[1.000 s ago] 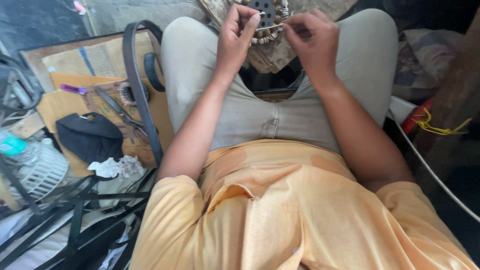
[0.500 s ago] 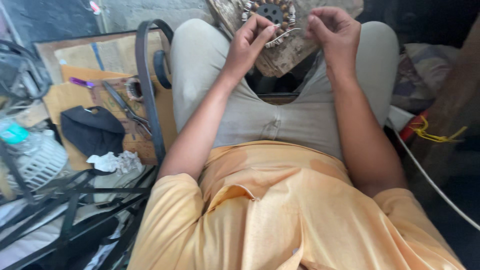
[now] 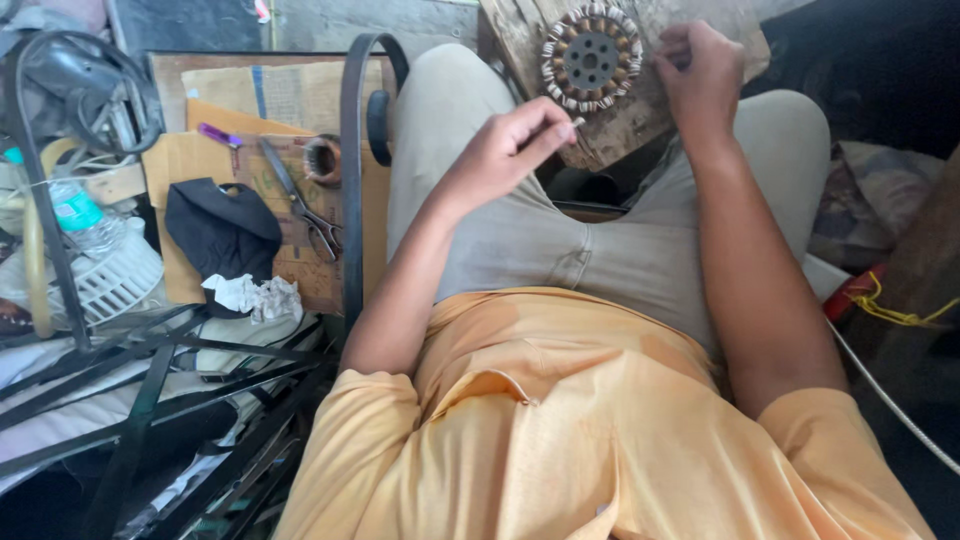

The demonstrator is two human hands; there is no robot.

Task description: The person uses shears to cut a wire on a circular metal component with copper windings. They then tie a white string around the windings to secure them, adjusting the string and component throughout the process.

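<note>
A round metal stator with copper windings around its rim lies on a worn wooden block between my knees. My left hand hovers just below and left of it, fingers pinched on a small thin piece that I cannot make out. My right hand rests at the stator's right edge with its fingers curled in; whether it grips anything is unclear. I sit with grey trousers and a yellow shirt filling the lower view.
To the left, a cardboard sheet carries scissors, a small copper coil, a purple marker and a black cloth. A white fan guard, a plastic bottle and black metal bars crowd the left. A yellow cord lies right.
My left hand has come down and away from the stator toward my thigh. The view has shifted, showing the whole stator. My right hand stays at its right edge.
</note>
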